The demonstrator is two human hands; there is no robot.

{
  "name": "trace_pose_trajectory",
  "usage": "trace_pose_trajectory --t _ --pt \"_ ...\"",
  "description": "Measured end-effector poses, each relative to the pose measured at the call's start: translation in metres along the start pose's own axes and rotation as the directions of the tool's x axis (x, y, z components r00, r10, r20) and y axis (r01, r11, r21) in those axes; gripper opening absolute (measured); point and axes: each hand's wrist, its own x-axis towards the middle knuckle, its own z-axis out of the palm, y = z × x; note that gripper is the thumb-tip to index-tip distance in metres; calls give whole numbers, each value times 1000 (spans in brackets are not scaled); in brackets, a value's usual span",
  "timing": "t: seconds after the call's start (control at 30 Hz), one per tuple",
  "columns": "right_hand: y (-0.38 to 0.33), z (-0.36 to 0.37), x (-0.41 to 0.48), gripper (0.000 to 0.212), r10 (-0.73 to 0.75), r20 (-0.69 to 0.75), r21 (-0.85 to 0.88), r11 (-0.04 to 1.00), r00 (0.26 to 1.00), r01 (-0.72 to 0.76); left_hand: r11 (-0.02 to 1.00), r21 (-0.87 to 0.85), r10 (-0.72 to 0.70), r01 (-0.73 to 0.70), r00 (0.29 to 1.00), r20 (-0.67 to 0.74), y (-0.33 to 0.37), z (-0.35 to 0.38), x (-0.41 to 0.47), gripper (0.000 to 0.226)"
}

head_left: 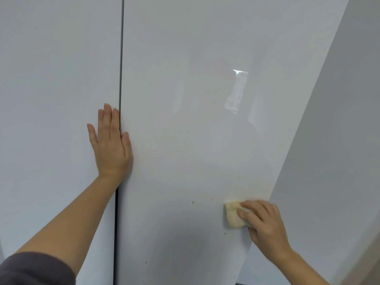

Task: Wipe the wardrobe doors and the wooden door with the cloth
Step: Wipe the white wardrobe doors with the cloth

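left hand (111, 145) across door gap (120, 79), cloth (234, 214) on right door (195, 99)

To my right stands a plain grey wall (339, 140); left of it, low down, I see small yellowish specks (192, 202).

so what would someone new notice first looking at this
The left hand lies flat, fingers straight, across the dark seam between two glossy white wardrobe doors, at centre left. At lower right the right hand holds a pale folded cloth against the door on the right. A small yellowish speck sits just left of the cloth, and a bright reflection shines higher up.
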Motion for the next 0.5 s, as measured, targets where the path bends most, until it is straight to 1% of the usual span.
trace_pose_trajectory --t 0.07,0.13,0.2,0.23,0.3,0.37,0.43,0.5 --pt "8 -13 33 27 46 -109 12 999 993 -45 1000 -2 -2 2 1000 2 0 0 0 57" --pt "14 -22 62 30 120 -232 56 992 965 -110 1000 -4 -3 3 1000 -1 0 0 0 57" --pt "10 -18 65 34 182 -293 84 983 939 -164 1000 -9 -1 1 1000 -8 0 1 0 57" --pt "4 -9 55 38 185 -290 79 982 939 -169 1000 -12 -1 1 1000 -12 0 1 0 57" --pt "-11 16 18 42 137 -226 56 990 964 -128 1000 -13 0 -1 1000 -18 -1 2 1 57" --pt "-23 33 -14 36 60 -129 38 998 990 -55 1000 -15 1 -1 1000 -22 -1 3 1 57" --pt "-25 34 -16 28 19 -66 57 998 998 -16 1000 -15 -1 1 1000 -22 -1 3 1 57" --pt "-25 25 7 27 33 -89 78 997 995 -26 1000 -11 0 0 1000 -17 -1 3 1 57"
